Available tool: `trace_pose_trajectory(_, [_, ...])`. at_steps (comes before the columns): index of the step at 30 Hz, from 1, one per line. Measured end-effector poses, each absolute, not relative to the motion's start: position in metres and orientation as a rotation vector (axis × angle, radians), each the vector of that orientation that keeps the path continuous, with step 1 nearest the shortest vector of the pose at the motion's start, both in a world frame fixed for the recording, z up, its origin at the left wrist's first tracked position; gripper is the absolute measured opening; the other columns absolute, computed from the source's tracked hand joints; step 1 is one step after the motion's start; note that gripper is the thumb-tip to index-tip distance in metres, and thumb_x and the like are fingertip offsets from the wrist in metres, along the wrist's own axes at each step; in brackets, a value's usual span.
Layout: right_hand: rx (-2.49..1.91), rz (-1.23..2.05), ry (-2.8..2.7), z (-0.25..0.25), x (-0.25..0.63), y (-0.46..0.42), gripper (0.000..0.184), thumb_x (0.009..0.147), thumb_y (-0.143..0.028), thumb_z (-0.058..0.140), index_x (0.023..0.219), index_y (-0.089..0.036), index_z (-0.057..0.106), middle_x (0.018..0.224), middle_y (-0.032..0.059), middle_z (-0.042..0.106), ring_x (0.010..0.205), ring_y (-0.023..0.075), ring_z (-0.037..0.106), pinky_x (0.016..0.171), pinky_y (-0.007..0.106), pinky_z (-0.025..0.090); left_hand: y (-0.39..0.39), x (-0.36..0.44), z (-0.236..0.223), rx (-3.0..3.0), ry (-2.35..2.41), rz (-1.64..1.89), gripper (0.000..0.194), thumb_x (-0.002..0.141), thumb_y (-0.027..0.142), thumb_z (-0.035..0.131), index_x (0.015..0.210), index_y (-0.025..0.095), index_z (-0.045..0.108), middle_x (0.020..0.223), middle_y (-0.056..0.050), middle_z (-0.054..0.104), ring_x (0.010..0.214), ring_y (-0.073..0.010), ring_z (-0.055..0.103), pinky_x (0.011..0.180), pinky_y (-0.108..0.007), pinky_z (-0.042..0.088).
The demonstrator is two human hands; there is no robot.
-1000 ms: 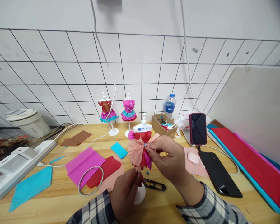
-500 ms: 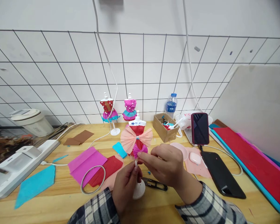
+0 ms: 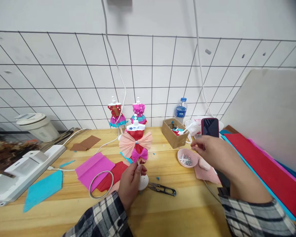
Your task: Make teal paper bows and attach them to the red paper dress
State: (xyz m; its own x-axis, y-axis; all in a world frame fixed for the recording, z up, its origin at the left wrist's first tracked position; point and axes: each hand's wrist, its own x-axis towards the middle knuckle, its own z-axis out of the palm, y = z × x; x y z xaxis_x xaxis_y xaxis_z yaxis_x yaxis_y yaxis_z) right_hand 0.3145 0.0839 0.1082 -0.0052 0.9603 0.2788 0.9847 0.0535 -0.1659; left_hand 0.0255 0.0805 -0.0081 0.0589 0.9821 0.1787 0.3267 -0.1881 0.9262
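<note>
My left hand is closed around the stem of a small white dress form, just above its round white base. The form wears a red paper dress with a wide peach bow and a smaller magenta bow below it. My right hand hovers above and right of a shallow pink bowl that holds small grey and white bits. Its thumb and fingertips are pinched together; whether something tiny is between them cannot be made out.
Thread snips lie right of the base. Two dressed forms stand by the wall, near a cardboard box and a water bottle. Magenta paper, a coiled cable and a power strip lie left; a phone stands right.
My right hand has left the magenta bow and moved right to the pink bowl. My left hand still grips the stem; the form appears shifted slightly left in view.
</note>
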Motion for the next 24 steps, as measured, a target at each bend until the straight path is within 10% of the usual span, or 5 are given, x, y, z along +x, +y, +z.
trace_pose_trajectory(12, [-2.555, 0.175, -2.233, 0.056, 0.305, 0.114, 0.026, 0.078, -0.009, 0.054, 0.096, -0.012, 0.073, 0.098, 0.0199, 0.07, 0.092, 0.0298, 0.067, 0.069, 0.032, 0.046, 0.085, 0.026, -0.015, 1.62, 1.328, 1.179, 0.03, 0.093, 0.04, 0.043, 0.087, 0.017, 0.061, 0.08, -0.005, 0.068, 0.074, -0.0191, 0.064, 0.068, -0.03, 0.048])
trace_pose_trajectory(18, [-2.388, 0.169, -2.276, 0.049, 0.314, 0.121, 0.028, 0.083, -0.018, 0.054, 0.101, -0.031, 0.072, 0.106, 0.0066, 0.07, 0.094, 0.0231, 0.066, 0.069, 0.028, 0.043, 0.085, 0.027, -0.012, 1.615, 1.335, 1.163, 0.03, 0.093, 0.039, 0.043, 0.085, 0.017, 0.062, 0.079, -0.006, 0.069, 0.072, -0.0188, 0.064, 0.066, -0.029, 0.048])
trace_pose_trajectory(24, [-2.411, 0.008, -2.218, 0.048, 0.323, 0.12, 0.027, 0.083, -0.017, 0.051, 0.099, -0.024, 0.071, 0.102, 0.0095, 0.069, 0.088, 0.0234, 0.067, 0.063, 0.027, 0.04, 0.085, 0.026, -0.012, 1.653, 1.342, 1.135, 0.031, 0.094, 0.039, 0.041, 0.084, 0.017, 0.061, 0.079, -0.006, 0.068, 0.072, -0.0185, 0.065, 0.065, -0.029, 0.048])
